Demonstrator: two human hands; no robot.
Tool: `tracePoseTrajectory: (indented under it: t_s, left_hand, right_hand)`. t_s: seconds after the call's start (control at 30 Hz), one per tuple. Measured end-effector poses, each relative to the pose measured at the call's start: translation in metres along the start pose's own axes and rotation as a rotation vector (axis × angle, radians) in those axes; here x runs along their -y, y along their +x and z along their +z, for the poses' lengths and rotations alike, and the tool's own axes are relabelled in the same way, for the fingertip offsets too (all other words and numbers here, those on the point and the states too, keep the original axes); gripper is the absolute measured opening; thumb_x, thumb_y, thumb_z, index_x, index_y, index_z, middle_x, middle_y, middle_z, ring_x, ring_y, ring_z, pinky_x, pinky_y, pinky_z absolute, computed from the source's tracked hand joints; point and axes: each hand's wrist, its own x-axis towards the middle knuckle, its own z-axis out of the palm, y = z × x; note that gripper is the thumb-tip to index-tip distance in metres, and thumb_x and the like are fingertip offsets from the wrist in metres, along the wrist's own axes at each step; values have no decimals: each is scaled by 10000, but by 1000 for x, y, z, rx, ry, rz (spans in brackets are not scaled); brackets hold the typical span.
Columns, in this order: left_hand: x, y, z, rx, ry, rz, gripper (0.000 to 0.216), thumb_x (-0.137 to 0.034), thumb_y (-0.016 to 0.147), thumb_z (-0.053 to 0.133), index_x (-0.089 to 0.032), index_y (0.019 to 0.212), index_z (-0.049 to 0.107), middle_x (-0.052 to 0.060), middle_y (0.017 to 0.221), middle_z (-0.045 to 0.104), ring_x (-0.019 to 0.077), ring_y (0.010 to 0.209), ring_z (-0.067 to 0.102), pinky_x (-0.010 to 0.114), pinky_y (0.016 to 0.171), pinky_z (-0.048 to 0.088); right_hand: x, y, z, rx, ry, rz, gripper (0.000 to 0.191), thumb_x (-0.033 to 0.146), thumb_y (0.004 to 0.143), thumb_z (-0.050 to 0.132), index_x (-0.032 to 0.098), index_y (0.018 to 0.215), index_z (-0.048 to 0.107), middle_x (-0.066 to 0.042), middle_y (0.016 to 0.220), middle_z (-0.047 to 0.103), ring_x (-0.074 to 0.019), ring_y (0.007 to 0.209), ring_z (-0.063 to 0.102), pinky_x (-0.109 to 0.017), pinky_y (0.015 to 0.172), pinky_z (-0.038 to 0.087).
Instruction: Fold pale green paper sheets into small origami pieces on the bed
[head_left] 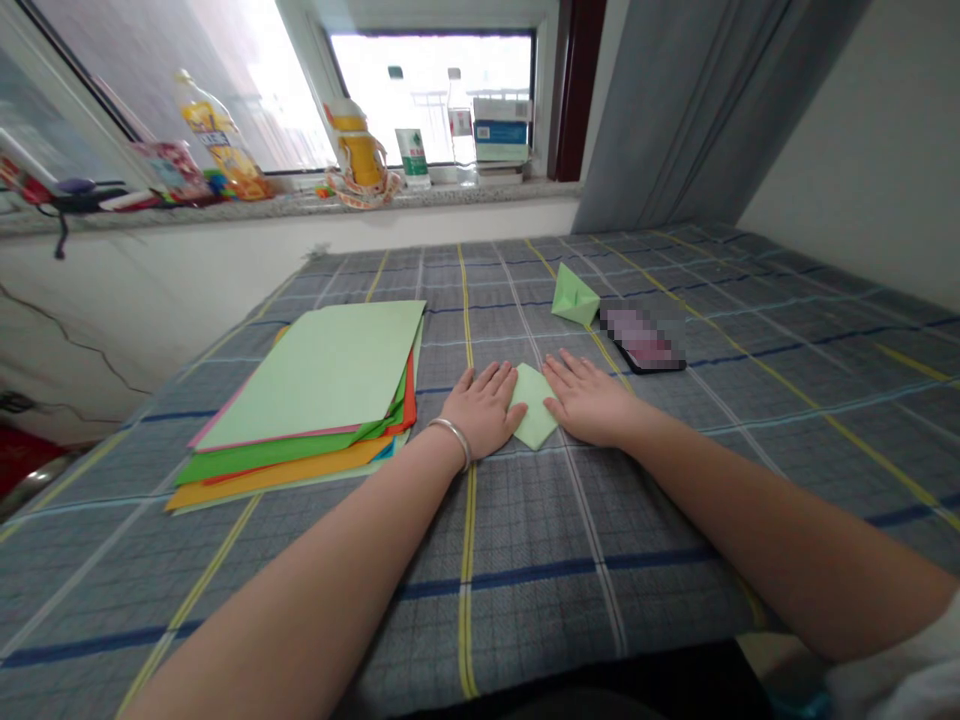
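A small folded piece of light green paper (534,408) lies flat on the plaid cloth, its left and right edges partly covered by my hands. My left hand (484,408), with a silver bangle at the wrist, rests flat on the paper's left side, fingers stretched out. From the other side my right hand (589,398) presses its right edge, also laid flat with fingers extended. Beyond them stands a folded light green paper shape (574,296), with raised pointed flaps.
To the left lies a stack of coloured paper sheets (322,375), light green on top. A phone (643,338) with a blurred screen lies right of the folded shape. Bottles, a yellow cup (360,150) and boxes (501,130) line the windowsill (450,203) at the back.
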Motion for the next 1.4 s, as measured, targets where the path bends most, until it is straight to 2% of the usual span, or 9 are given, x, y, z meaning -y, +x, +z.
tracePoseTrajectory:
  t_s: [0.23, 0.47, 0.6, 0.73, 0.97, 1.17, 1.23, 1.3, 1.4]
  left_hand:
    - [3, -14, -5, 37, 46, -49, 622, -450, 955, 221, -77, 1452, 254, 110, 1531, 198, 244, 1418, 185, 482, 1137, 169]
    - [-3, -25, -12, -3, 92, -84, 653, -494, 935, 292, -52, 1413, 341, 181, 1483, 303, 282, 1380, 283, 486, 1106, 219]
    - [-12, -26, -21, -6, 179, -138, 578, -459, 918, 393, -38, 1300, 501, 220, 1381, 455, 313, 1280, 432, 496, 1089, 227]
    - [-20, -28, -29, 15, 234, -150, 427, -367, 922, 421, -61, 1124, 639, 227, 1266, 564, 313, 1139, 551, 462, 982, 354]
    - [-20, -29, -34, -7, 180, -144, 309, -221, 891, 422, -99, 845, 702, 169, 893, 682, 271, 834, 649, 367, 708, 450]
    - [1, -22, -22, -187, 56, -183, 407, -499, 859, 465, -147, 859, 669, 104, 875, 661, 257, 850, 612, 352, 719, 457]
    - [7, -19, -17, -221, 8, -172, 412, -522, 840, 490, -163, 954, 658, 96, 938, 649, 263, 902, 587, 364, 766, 455]
    - [10, -16, -11, -244, -39, -144, 425, -504, 849, 488, -209, 1130, 610, 91, 1048, 630, 272, 958, 566, 393, 814, 449]
    - [13, -13, -3, -220, -91, -37, 452, -453, 887, 439, -266, 1292, 508, 72, 1289, 544, 281, 1117, 507, 451, 947, 392]
  right_hand:
    - [-12, -5, 1, 21, -21, 38, 632, 390, 920, 236, 57, 1456, 274, -118, 1526, 231, -327, 1409, 128, -499, 1134, 161]
    - [-25, -8, 1, 61, -6, 29, 613, 376, 911, 251, 108, 1462, 277, -108, 1531, 220, -313, 1413, 118, -496, 1120, 202]
    - [-27, -8, 2, 52, -27, 89, 592, 359, 924, 226, 131, 1470, 263, -91, 1533, 228, -325, 1409, 142, -538, 1122, 140]
    - [-27, -7, 1, 76, -47, 145, 581, 351, 934, 219, 132, 1471, 259, -82, 1533, 233, -334, 1407, 146, -562, 1117, 109]
    - [-31, -5, 0, -30, -54, 161, 520, 291, 931, 291, 141, 1424, 364, -116, 1488, 340, -317, 1350, 316, -559, 1097, 180]
    - [-32, -9, -19, -217, 194, 256, 493, 148, 854, 394, 189, 1339, 474, -72, 1333, 551, -230, 1137, 563, -367, 924, 462]
    - [-29, -10, -23, -300, 267, 212, 450, 128, 865, 365, 205, 1272, 541, -47, 1267, 603, -206, 1101, 584, -340, 904, 475]
    - [-26, -10, -25, -333, 316, 50, 398, 154, 881, 377, 208, 1208, 597, -34, 1235, 623, -192, 1131, 560, -336, 961, 441]
    - [-24, -8, -20, -273, 337, -206, 342, 265, 882, 469, 210, 1180, 627, -37, 1246, 617, -202, 1172, 526, -369, 1030, 386]
